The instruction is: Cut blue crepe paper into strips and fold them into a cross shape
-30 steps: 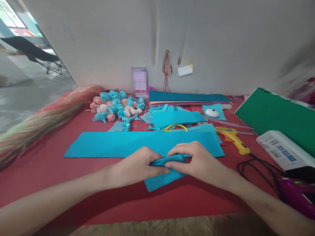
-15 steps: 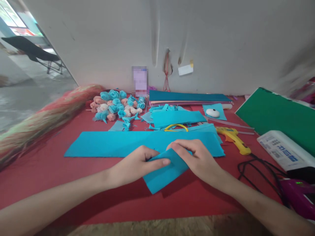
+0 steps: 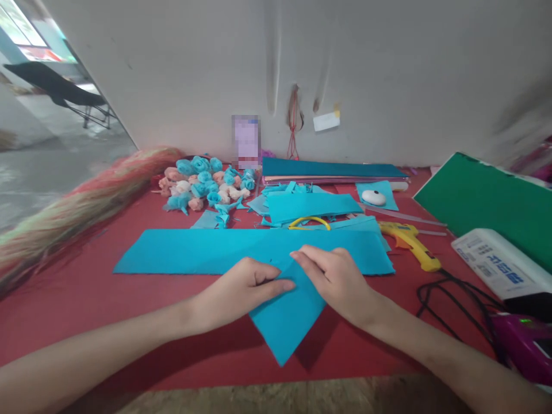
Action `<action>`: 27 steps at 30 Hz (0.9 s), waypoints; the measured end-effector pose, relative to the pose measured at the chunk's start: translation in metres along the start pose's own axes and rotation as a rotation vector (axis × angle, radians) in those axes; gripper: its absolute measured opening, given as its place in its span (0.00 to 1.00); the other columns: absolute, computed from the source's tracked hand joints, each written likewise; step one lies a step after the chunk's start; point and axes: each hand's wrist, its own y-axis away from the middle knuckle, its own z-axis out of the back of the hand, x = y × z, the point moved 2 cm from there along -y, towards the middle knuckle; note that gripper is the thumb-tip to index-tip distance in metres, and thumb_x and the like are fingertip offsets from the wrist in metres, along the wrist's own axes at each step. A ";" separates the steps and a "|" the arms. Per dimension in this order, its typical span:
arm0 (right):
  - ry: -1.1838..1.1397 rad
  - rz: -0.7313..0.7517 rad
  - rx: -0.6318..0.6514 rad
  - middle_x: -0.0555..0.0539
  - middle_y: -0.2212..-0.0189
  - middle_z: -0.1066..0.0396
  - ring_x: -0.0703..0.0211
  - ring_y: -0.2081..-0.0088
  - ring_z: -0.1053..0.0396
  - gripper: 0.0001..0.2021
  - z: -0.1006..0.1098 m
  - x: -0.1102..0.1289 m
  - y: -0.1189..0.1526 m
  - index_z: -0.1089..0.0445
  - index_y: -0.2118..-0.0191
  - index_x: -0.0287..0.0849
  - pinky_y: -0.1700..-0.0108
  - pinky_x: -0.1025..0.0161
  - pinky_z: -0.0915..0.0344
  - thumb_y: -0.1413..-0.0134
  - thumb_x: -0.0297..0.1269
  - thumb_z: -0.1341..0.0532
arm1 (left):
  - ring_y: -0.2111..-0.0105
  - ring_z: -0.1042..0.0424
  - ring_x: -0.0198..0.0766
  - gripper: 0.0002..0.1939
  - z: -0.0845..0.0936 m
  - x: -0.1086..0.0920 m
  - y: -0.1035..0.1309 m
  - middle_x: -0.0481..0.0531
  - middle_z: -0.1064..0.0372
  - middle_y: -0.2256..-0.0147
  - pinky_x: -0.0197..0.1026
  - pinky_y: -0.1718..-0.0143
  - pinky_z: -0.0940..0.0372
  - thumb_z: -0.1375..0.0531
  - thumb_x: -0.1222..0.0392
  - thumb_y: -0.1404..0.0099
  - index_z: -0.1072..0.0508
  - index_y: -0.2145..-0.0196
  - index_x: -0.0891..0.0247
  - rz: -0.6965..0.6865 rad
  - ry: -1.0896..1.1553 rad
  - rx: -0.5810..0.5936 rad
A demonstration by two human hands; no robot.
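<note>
A blue sheet of crepe paper (image 3: 288, 322) hangs over the front of the table with one corner pointing down toward me. My left hand (image 3: 252, 287) pinches its left edge, thumb on top and fingers curled beneath. On the upper right edge, my right hand (image 3: 334, 282) is closed with the index finger and thumb near the top. Just behind both hands lies a long folded strip of the same blue crepe paper (image 3: 181, 253). The undersides of the fingers are hidden.
Blue, peach and white paper roses (image 3: 202, 184) are heaped at the back left. A yellow glue gun (image 3: 409, 244) with black cable lies right, near a white box (image 3: 495, 264) and a green board (image 3: 483, 201). Blue scraps (image 3: 310, 207) and yellow scissor handles (image 3: 309, 221) sit mid-table.
The held sheet has turned so that its lower corner points more straight down, nearer the table's front edge. My right hand has shifted slightly along its edge; the left stays nearly in place.
</note>
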 end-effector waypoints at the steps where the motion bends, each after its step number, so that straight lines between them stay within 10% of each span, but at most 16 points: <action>1: 0.005 -0.020 -0.016 0.56 0.86 0.56 0.67 0.83 0.57 0.20 0.004 -0.004 -0.002 0.47 0.80 0.44 0.77 0.62 0.59 0.38 0.47 0.54 | 0.87 0.55 0.25 0.23 0.001 0.003 0.002 0.39 0.56 0.87 0.30 0.85 0.53 0.46 0.47 0.38 0.48 0.83 0.62 0.061 0.061 0.067; 4: -0.072 -0.102 -0.045 0.55 0.85 0.52 0.65 0.81 0.55 0.21 0.016 -0.016 -0.008 0.48 0.80 0.44 0.77 0.63 0.57 0.40 0.49 0.52 | 0.87 0.41 0.29 0.20 0.009 0.010 0.007 0.42 0.43 0.87 0.32 0.81 0.41 0.48 0.46 0.37 0.40 0.78 0.62 0.167 0.104 0.199; 11: -0.273 -0.262 -0.102 0.54 0.84 0.52 0.64 0.80 0.52 0.22 0.004 -0.032 -0.014 0.52 0.81 0.45 0.76 0.63 0.52 0.43 0.54 0.51 | 0.62 0.28 0.44 0.19 0.016 -0.003 0.015 0.60 0.28 0.61 0.41 0.63 0.33 0.49 0.48 0.37 0.32 0.60 0.68 -0.292 -0.767 -0.415; 15: -0.372 -0.333 -0.102 0.51 0.80 0.40 0.61 0.75 0.39 0.19 -0.022 -0.022 -0.012 0.42 0.75 0.44 0.71 0.63 0.41 0.40 0.51 0.56 | 0.39 0.50 0.54 0.28 -0.012 -0.004 0.008 0.67 0.49 0.39 0.54 0.41 0.49 0.50 0.64 0.39 0.46 0.41 0.77 -0.507 -1.260 -0.407; 21: -0.387 -0.407 0.102 0.52 0.86 0.36 0.61 0.84 0.35 0.24 -0.035 -0.014 -0.015 0.36 0.63 0.39 0.83 0.66 0.40 0.37 0.46 0.64 | 0.38 0.52 0.51 0.29 -0.001 0.017 -0.017 0.68 0.52 0.39 0.53 0.40 0.51 0.60 0.79 0.40 0.45 0.41 0.80 -0.480 -1.513 -0.321; 27: 0.005 -0.362 0.026 0.41 0.77 0.29 0.50 0.72 0.28 0.17 -0.019 -0.044 -0.030 0.32 0.59 0.33 0.70 0.55 0.33 0.39 0.41 0.52 | 0.36 0.59 0.52 0.30 0.009 0.033 -0.010 0.66 0.60 0.36 0.56 0.39 0.55 0.53 0.57 0.33 0.51 0.38 0.78 -0.333 -1.361 -0.249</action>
